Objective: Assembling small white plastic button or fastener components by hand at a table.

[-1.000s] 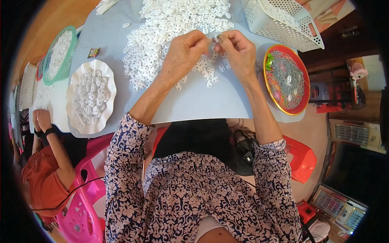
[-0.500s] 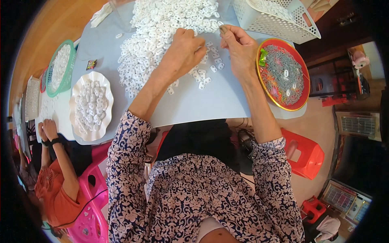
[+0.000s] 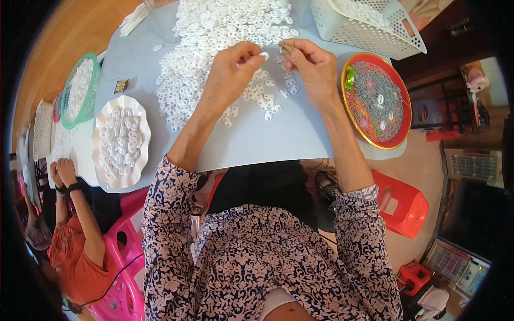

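small white plastic piece [image 3: 264, 55] sits pinched in the left hand [image 3: 231, 75] fingertips over the white pile [image 3: 225, 37]; the right hand [image 3: 313, 67] pinches a small grey part [image 3: 285, 49] beside it. joining them looks next, needing fine alignment. red tray [image 3: 402, 107] and white basket [image 3: 369, 37] stand right, nothing blocking.

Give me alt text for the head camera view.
Left hand pinches a small white plastic piece near the right hand, over a heap of white pieces on a pale blue table; a red tray sits at right.
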A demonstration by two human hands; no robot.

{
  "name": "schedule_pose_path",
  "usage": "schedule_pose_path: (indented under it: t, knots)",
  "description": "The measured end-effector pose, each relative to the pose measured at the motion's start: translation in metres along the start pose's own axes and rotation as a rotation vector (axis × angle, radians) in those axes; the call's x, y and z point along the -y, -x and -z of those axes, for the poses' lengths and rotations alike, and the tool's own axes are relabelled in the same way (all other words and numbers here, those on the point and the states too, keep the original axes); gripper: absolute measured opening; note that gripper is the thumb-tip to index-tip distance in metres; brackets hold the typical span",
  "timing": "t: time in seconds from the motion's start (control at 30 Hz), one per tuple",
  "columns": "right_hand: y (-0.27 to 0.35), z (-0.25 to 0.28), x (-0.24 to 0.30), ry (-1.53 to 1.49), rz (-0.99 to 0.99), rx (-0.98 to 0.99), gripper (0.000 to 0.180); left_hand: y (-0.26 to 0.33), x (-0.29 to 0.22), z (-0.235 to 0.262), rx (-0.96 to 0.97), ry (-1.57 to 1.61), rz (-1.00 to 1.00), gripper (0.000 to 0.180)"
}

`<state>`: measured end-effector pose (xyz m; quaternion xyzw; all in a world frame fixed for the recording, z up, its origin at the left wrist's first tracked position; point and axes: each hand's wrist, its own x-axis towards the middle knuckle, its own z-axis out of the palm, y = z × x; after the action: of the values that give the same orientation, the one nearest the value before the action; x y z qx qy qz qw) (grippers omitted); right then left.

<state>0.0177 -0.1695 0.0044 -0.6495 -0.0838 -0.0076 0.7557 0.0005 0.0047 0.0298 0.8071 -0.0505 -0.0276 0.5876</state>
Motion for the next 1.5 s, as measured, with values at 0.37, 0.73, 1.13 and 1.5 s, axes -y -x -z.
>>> schedule_pose_path:
  t: [0.37,0.73,1.13,1.5]
  knots:
    - [0.006,-0.011,0.002,0.135,0.122,0.189,0.025,-0.003,0.017,0.006,-0.042,0.511,-0.040,0.015]
    - [0.006,-0.012,0.004,0.167,0.146,0.204,0.028,-0.005,0.020,0.002,-0.015,0.561,-0.042,0.012]
    - [0.006,-0.010,0.005,0.177,0.118,0.243,0.032,-0.006,0.023,0.002,-0.020,0.575,-0.091,0.009]
    - [0.006,-0.009,0.001,0.166,0.132,0.238,0.032,-0.003,0.018,0.000,-0.046,0.411,-0.119,0.012]
